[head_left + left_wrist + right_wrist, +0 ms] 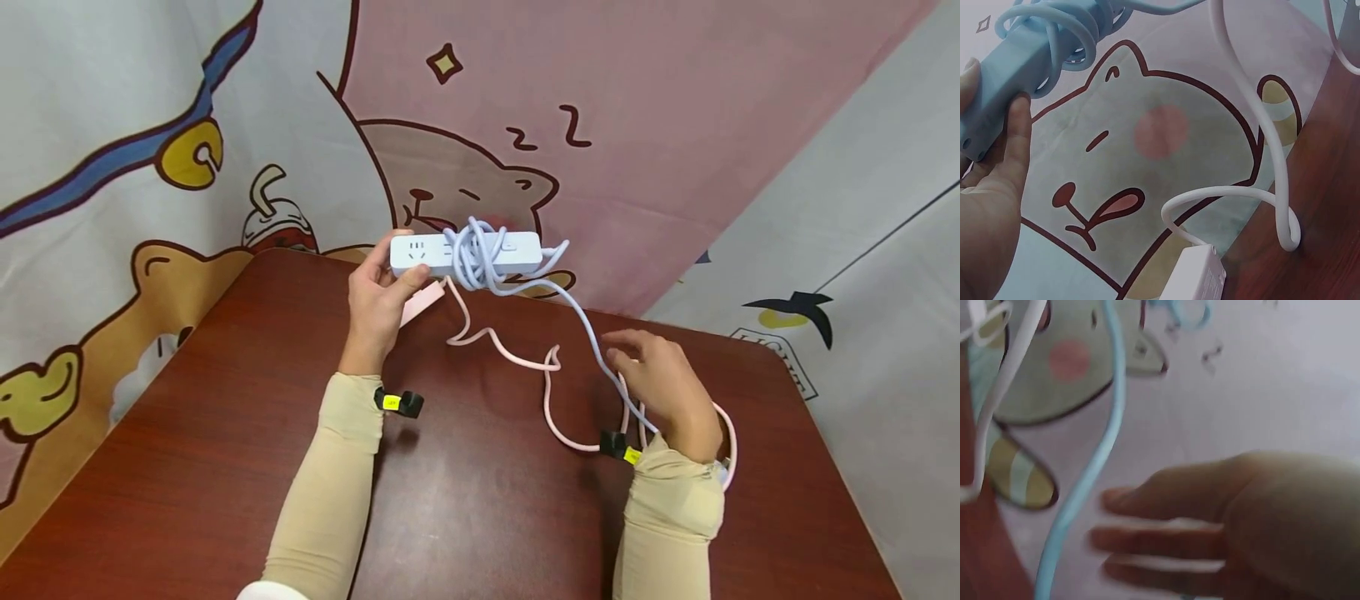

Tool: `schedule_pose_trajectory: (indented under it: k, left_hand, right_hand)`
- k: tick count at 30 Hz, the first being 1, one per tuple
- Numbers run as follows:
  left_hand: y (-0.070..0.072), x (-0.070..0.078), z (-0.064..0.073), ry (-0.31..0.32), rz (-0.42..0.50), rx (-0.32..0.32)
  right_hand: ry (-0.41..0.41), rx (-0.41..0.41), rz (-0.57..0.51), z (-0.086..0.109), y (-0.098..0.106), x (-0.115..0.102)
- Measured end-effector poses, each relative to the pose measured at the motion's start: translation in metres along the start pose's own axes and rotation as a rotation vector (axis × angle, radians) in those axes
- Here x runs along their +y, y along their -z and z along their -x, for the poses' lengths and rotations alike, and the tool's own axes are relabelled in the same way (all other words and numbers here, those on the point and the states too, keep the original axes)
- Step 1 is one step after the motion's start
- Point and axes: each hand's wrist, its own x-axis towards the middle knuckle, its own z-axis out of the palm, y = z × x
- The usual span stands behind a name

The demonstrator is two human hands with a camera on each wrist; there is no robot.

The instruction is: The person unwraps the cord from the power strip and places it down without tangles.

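Observation:
My left hand point(375, 304) grips the left end of a pale blue power strip point(429, 255), thumb on its front edge. The strip is held up above the back of the table, its sockets facing me. Its own blue cord point(480, 260) is wound in loops around the middle. A loose run of that cord point(1116, 394) drops to the right, past my right hand point(663, 379). In the right wrist view, the right-hand fingers point(1160, 540) are blurred, extended and apart from the cord. The left wrist view shows the left fingers and thumb around the strip point(1013, 69).
Behind and below the held strip lies a pink power strip point(422, 303), partly hidden by my left hand. Its pink cord point(517, 360) winds across the brown table point(480, 508) to the right hand's side. A printed cartoon curtain point(637, 158) hangs at the table's back edge.

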Motion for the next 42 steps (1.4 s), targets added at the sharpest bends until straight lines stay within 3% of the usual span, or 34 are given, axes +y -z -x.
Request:
schedule_pose_trajectory:
  k: [3, 6, 10, 15, 20, 26, 35, 42]
  left_hand:
    - [-0.001, 0.000, 0.000, -0.007, -0.008, -0.010]
    - [-0.002, -0.001, 0.000, -0.018, -0.023, -0.016]
    - [-0.004, -0.002, 0.000, -0.035, -0.061, -0.018]
    - [-0.008, -0.005, 0.001, -0.057, -0.087, -0.043]
    - [-0.012, -0.005, 0.000, -0.074, -0.091, -0.071]
    - [-0.012, -0.006, 0.001, -0.081, -0.097, -0.074]
    - [-0.007, -0.006, 0.001, -0.074, -0.115, -0.056]
    - [-0.004, -0.004, 0.001, -0.075, -0.097, -0.038]
  right_hand:
    - [0.155, 0.282, -0.040, -0.001, -0.004, -0.028]
    - [0.298, 0.463, -0.123, -0.003, -0.013, -0.059]
    - [0.400, 0.552, -0.223, -0.011, -0.029, -0.094]
    - [0.388, 0.632, -0.288, -0.025, -0.049, -0.115]
    - [0.320, 0.670, -0.269, -0.033, -0.062, -0.119]
    - [0.251, 0.648, -0.172, -0.035, -0.070, -0.119]
    - [0.353, 0.653, -0.214, -0.033, -0.066, -0.119]
    - [0.394, 0.580, -0.351, -0.028, -0.057, -0.119]
